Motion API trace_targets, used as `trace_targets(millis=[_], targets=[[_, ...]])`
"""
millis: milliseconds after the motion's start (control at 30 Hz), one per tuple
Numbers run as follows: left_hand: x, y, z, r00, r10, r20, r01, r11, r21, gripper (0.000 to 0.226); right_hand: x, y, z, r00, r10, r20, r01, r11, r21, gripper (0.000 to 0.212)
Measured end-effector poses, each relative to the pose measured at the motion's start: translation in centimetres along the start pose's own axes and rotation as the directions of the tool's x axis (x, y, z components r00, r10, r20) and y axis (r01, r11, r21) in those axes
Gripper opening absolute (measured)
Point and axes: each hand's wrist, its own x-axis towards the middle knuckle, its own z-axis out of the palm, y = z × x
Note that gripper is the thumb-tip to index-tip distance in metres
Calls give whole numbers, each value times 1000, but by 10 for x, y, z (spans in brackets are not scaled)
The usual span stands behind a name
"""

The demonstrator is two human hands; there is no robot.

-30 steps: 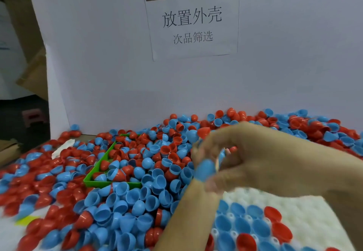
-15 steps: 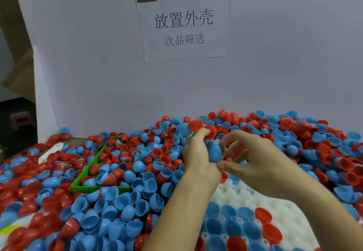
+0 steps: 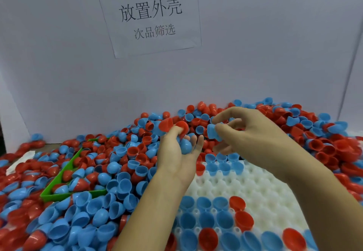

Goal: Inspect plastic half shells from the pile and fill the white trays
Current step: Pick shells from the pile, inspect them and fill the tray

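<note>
A big pile of red and blue plastic half shells (image 3: 110,174) covers the table up to the back board. A white tray (image 3: 263,190) with round sockets lies at the front right; blue and red shells fill its near rows and a few blue ones its far row. My left hand (image 3: 176,152) hovers over the tray's far left corner and holds several shells, a blue one (image 3: 185,145) in the palm and red ones (image 3: 182,126) by the fingertips. My right hand (image 3: 251,133) pinches a single blue shell (image 3: 213,132) just right of it.
A green tray (image 3: 59,192) lies half buried in shells at the left. A white board (image 3: 255,54) with a taped paper sign (image 3: 149,17) closes the back. Shells are heaped high at the right, beside the white tray.
Both hands have moved away from me and up over the pile's edge. My right hand now pinches a blue shell apart from the left hand's bunch.
</note>
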Motion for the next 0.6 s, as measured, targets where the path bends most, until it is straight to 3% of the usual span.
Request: trace_targets(millis=[167, 300, 600], targets=[[-1, -3, 0, 1000, -16, 17, 15, 999, 52, 8, -1, 2, -6, 996, 79, 52, -86, 981, 172, 14], [-7, -9, 5, 995, -84, 51, 78, 991, 107, 11, -2, 0, -6, 997, 59, 52, -74, 923, 378, 16], [-9, -7, 6, 987, 16, 159, -34, 993, 112, 4, 2, 5, 2, 987, 103, 125, -141, 924, 356, 18]])
